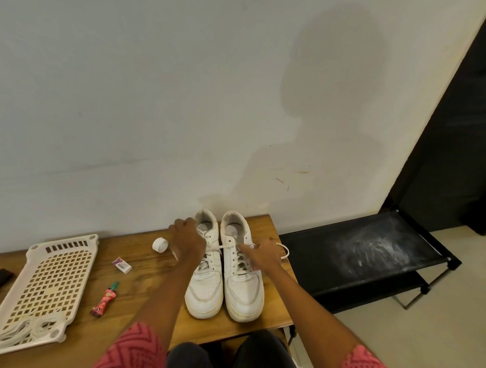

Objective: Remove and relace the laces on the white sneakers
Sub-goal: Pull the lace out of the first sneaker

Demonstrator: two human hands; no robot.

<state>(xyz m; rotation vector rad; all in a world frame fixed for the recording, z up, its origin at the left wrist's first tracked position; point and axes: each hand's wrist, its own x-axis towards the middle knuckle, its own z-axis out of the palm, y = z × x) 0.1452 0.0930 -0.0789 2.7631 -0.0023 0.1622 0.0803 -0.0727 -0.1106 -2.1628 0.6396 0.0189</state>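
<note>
Sneakers (pixel 222 269): white pair, upright, side by side, toes toward the person. Laces (pixel 234 257): white, threaded, top ends loose.

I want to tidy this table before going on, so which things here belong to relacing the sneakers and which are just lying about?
For the job:
- pair of white lace-up sneakers
- white lace held by both hands
- spare white laces in the tray

Lying about:
- cream perforated plastic tray
- small white roll
- small white eraser-like block
- red tube with green cap
</note>
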